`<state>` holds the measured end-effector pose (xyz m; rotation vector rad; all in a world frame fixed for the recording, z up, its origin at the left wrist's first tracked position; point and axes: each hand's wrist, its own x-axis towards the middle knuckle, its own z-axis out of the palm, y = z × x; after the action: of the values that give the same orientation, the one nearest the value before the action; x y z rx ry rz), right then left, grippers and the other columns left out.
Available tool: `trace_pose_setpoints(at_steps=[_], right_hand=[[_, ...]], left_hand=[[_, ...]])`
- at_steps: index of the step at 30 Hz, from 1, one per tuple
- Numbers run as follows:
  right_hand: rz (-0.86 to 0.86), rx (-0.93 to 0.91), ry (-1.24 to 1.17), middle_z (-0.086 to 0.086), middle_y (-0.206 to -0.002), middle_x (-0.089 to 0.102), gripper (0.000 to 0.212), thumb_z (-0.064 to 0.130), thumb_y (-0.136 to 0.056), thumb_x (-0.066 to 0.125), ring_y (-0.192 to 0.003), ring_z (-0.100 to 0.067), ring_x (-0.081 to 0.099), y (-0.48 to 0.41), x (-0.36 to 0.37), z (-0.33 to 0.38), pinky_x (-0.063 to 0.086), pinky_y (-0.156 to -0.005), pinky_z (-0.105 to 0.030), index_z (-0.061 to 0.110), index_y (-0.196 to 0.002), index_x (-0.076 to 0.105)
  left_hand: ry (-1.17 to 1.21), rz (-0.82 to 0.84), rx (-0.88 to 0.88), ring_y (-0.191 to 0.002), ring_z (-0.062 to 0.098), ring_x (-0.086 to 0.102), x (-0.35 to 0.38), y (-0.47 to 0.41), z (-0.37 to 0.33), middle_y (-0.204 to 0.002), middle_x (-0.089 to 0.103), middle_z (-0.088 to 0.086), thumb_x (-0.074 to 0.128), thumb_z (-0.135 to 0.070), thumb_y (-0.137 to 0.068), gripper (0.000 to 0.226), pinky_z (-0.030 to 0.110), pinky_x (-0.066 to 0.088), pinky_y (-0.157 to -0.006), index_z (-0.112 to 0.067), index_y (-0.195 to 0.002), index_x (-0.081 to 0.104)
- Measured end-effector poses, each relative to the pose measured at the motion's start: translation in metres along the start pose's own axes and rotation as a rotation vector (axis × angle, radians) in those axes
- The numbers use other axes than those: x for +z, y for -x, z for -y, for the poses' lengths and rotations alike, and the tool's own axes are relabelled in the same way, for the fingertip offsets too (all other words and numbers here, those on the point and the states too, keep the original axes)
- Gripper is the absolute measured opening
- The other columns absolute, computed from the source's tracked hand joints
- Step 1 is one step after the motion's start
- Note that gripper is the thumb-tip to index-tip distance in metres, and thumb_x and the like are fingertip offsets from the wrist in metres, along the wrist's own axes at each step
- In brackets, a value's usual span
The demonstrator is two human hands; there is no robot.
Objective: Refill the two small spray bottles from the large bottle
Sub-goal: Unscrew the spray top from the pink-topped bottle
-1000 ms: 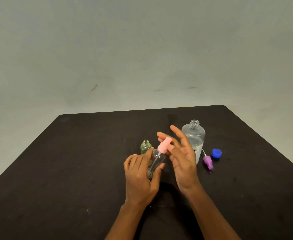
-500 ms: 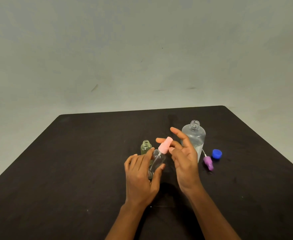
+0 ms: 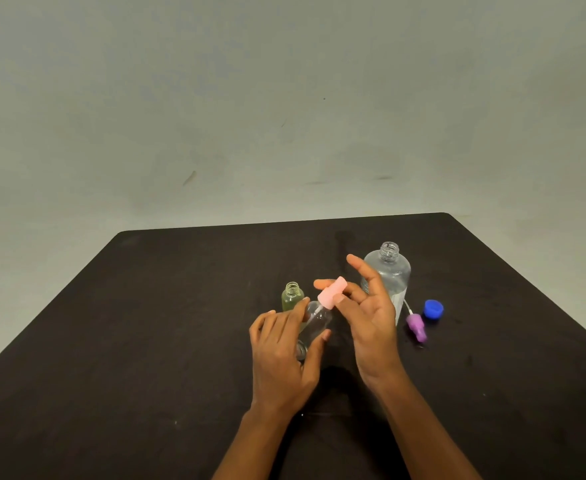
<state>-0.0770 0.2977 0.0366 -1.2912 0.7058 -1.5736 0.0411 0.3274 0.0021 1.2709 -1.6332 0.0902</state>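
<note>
My left hand (image 3: 284, 355) grips a small clear spray bottle (image 3: 315, 322), tilted with its neck up and to the right. My right hand (image 3: 367, 317) pinches the pink spray cap (image 3: 332, 293) on that bottle's neck between thumb and fingers, the other fingers spread. Behind the left hand a small yellowish-green bottle (image 3: 292, 296) stands upright with no cap. The large clear bottle (image 3: 390, 275) stands uncapped behind my right hand, partly filled. A purple spray head (image 3: 416, 327) with its white tube lies on the table to the right.
A blue cap (image 3: 433, 308) lies right of the purple spray head. Everything rests on a black table (image 3: 146, 341) against a plain pale wall; the table's far edge runs just behind the large bottle.
My right fingers have shifted around the pink cap, index finger lifting and spreading. The clear bottle stays tilted in my left hand. Nothing else has moved.
</note>
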Motion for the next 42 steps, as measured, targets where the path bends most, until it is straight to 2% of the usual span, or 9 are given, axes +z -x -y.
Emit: trace_pose_setpoints(at_steps=[3, 6, 10, 18, 24, 30, 36, 40, 42], right_hand=[[-0.005, 0.014, -0.009, -0.003, -0.115, 0.068, 0.051, 0.027, -0.087, 0.058, -0.113, -0.022, 0.061, 0.002, 0.0, 0.002, 0.051, -0.093, -0.031, 0.023, -0.134, 0.04], [-0.067, -0.002, 0.112, 0.007, -0.107, 0.068, 0.052, 0.04, -0.08, 0.066, -0.106, -0.015, 0.063, 0.0, 0.003, 0.006, 0.052, -0.086, -0.024, 0.028, -0.126, 0.046], [-0.104, -0.024, 0.213, 0.008, -0.088, 0.067, 0.048, 0.032, -0.073, 0.07, -0.09, -0.007, 0.067, -0.003, 0.002, 0.008, 0.051, -0.072, -0.013, 0.031, -0.117, 0.05], [0.038, -0.005, 0.183, 0.004, -0.104, 0.072, 0.044, 0.001, -0.089, 0.057, -0.105, -0.013, 0.065, -0.004, -0.005, 0.014, 0.052, -0.085, -0.021, 0.026, -0.124, 0.049], [0.027, 0.042, 0.342, 0.011, -0.106, 0.065, 0.04, 0.04, -0.074, 0.067, -0.102, -0.006, 0.062, -0.001, -0.001, 0.022, 0.054, -0.079, -0.021, 0.031, -0.111, 0.058], [0.116, 0.073, 0.637, 0.016, -0.089, 0.065, 0.017, 0.031, -0.078, 0.074, -0.087, 0.001, 0.062, -0.006, -0.006, 0.032, 0.052, -0.069, -0.013, 0.037, -0.089, 0.061], [0.281, 0.121, 0.517, 0.011, -0.102, 0.069, 0.052, 0.004, -0.083, 0.069, -0.099, -0.006, 0.065, -0.011, -0.012, 0.046, 0.054, -0.088, -0.027, 0.037, -0.12, 0.052], [0.368, 0.128, 0.486, 0.012, -0.115, 0.065, 0.064, -0.002, -0.085, 0.063, -0.111, -0.003, 0.059, -0.012, -0.014, 0.05, 0.051, -0.088, -0.02, 0.041, -0.128, 0.042], [0.356, 0.119, 0.489, 0.014, -0.121, 0.06, 0.06, 0.008, -0.084, 0.068, -0.112, 0.002, 0.056, -0.01, -0.012, 0.051, 0.051, -0.085, -0.017, 0.04, -0.129, 0.043]], left_hand=[[0.004, -0.003, 0.001, -0.091, 0.01, 0.059, 0.0, 0.0, 0.0, -0.099, 0.068, -0.001, 0.056, -0.037, -0.085, 0.043, 0.036, 0.038, -0.094, -0.006, -0.113, 0.065], [0.006, -0.009, 0.005, -0.093, 0.009, 0.059, -0.001, -0.001, -0.001, -0.101, 0.069, 0.0, 0.056, -0.037, -0.085, 0.044, 0.034, 0.038, -0.096, -0.006, -0.114, 0.064], [0.007, 0.003, 0.004, -0.095, 0.008, 0.058, -0.002, -0.001, -0.002, -0.101, 0.069, 0.001, 0.055, -0.037, -0.084, 0.045, 0.034, 0.037, -0.096, -0.005, -0.113, 0.065], [0.011, 0.007, 0.009, -0.093, 0.007, 0.057, 0.0, -0.001, -0.002, -0.098, 0.069, 0.0, 0.055, -0.037, -0.085, 0.043, 0.03, 0.035, -0.097, -0.006, -0.113, 0.065], [0.013, -0.006, 0.016, -0.095, 0.004, 0.053, 0.0, -0.001, -0.001, -0.098, 0.069, 0.0, 0.055, -0.037, -0.084, 0.044, 0.028, 0.033, -0.099, -0.006, -0.113, 0.064], [0.004, -0.008, 0.033, -0.096, 0.004, 0.052, 0.001, 0.0, 0.001, -0.098, 0.069, 0.002, 0.055, -0.036, -0.083, 0.044, 0.037, 0.038, -0.092, -0.005, -0.112, 0.065], [0.019, -0.001, 0.042, -0.097, 0.004, 0.053, 0.0, -0.002, 0.0, -0.101, 0.069, 0.001, 0.055, -0.035, -0.084, 0.044, 0.026, 0.03, -0.099, -0.005, -0.114, 0.064], [0.026, -0.006, 0.04, -0.096, 0.006, 0.056, 0.0, -0.002, 0.0, -0.101, 0.069, 0.001, 0.055, -0.035, -0.085, 0.043, 0.028, 0.032, -0.098, -0.005, -0.114, 0.064], [0.029, -0.009, 0.038, -0.096, 0.006, 0.057, 0.0, -0.001, 0.0, -0.101, 0.069, 0.0, 0.056, -0.036, -0.085, 0.043, 0.029, 0.034, -0.098, -0.005, -0.113, 0.064]])
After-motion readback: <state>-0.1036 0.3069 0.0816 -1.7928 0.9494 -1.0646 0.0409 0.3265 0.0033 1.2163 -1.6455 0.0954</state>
